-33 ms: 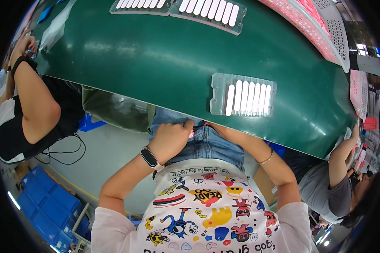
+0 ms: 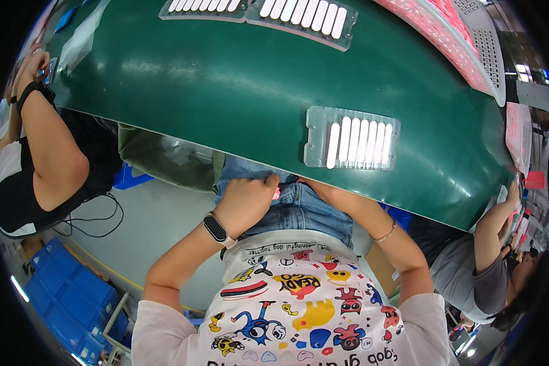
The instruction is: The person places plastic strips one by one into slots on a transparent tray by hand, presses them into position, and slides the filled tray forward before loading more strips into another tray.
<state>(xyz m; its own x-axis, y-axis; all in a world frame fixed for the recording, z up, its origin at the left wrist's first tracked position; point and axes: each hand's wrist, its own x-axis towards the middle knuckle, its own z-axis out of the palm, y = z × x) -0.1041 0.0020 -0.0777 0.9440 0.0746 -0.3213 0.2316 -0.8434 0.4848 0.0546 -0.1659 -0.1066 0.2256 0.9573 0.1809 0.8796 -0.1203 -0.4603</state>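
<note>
My left hand (image 2: 250,194) is closed in my lap, just below the near edge of the table. A small pink piece (image 2: 276,193) shows at the palm side of its curled fingers; its kind is too hidden to tell. My right hand (image 2: 316,189) lies close by at the table edge, its fingers mostly hidden under it. On the green table (image 2: 213,91), nearest my right hand, rests a clear plastic tray (image 2: 309,137) holding several white rounded strips (image 2: 363,140). The leftmost strip sits lower than the others.
Two similar trays of white strips (image 2: 302,15) stand at the far side. A white perforated basket (image 2: 491,67) with pink pieces fills the far right. One co-worker's arm (image 2: 58,146) is at the left, another's arm (image 2: 494,226) at the right. Blue crates (image 2: 73,293) stand on the floor, lower left.
My hands and the trays stay put. At the left, the co-worker's hand and forearm have shifted slightly.
</note>
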